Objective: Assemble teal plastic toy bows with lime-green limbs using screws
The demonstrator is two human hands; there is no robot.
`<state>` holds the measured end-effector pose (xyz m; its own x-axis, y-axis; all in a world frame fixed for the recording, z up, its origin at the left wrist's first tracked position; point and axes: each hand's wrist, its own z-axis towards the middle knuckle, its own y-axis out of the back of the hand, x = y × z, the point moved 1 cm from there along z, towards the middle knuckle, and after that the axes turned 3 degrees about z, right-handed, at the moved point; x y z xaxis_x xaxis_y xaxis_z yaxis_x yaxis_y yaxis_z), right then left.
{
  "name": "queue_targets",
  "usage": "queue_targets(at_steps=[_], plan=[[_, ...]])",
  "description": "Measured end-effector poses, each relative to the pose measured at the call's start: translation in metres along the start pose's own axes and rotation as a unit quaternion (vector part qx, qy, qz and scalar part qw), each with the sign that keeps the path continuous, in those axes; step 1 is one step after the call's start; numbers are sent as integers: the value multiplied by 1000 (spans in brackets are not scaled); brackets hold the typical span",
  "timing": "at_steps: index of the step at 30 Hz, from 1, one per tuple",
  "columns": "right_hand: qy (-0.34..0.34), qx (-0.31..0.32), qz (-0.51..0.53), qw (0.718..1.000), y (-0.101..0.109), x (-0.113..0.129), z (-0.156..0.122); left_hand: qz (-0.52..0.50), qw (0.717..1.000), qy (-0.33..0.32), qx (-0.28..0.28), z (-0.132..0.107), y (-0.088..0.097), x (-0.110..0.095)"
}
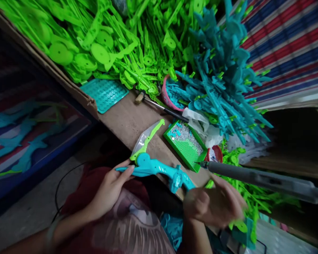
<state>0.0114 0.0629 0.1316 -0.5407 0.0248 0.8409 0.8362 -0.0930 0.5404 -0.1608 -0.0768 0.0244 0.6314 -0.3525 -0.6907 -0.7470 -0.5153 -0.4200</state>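
One teal plastic bow (pixel 159 167) in left hand (pixel 108 190); right hand (pixel 214 206) blurred.

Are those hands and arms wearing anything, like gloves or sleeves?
No gloves: both the left hand and the right hand are bare, and the forearms are uncovered. A pale band seems to sit at the left wrist. The right hand is blurred, so rings cannot be told.

A brown worktable (pixel 127 120) slants through the dim room, soft light falling on its bare top, grey concrete floor (pixel 29 211) beside it (a thin black cable (pixel 58 187) loops there), and 2 red, blue and white striped sheets, the far-right sheet (pixel 288 42) brighter, the left sheet (pixel 21 116) shadowed.
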Motion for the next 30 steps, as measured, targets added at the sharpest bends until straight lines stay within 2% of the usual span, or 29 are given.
queue_targets(at_steps=[1,3,5,6,7,9,11,14,18,21,26,30], plan=[[7,47,4,999,-8,3,-1,13,1000,-6,1,-4,1,0],[-13,215,30,976,-34,5,4,44,999,-6,3,-9,4,-1],[-76,409,75,906,-67,2,15,70,998,-2,0,-12,6,-4],[-98,465,99,874,-81,0,21,78,997,-1,-7,-12,7,-6],[-108,497,127,852,-94,-2,27,80,997,-1,-12,-11,7,-9],[-88,533,168,824,-111,-5,35,72,997,-2,-8,-9,7,-12],[-45,571,179,800,-118,-4,39,71,997,-5,10,-7,6,-15],[8,634,130,763,-119,1,43,89,996,-6,25,-7,4,-16],[41,656,91,748,-117,7,50,90,996,5,22,-7,3,-17],[29,642,112,758,-122,10,50,76,997,13,30,-5,0,-18],[-92,554,149,814,-144,17,40,67,997,18,34,-6,-5,-18],[-196,461,227,835,-152,20,39,81,997,7,13,-10,-3,-18]])
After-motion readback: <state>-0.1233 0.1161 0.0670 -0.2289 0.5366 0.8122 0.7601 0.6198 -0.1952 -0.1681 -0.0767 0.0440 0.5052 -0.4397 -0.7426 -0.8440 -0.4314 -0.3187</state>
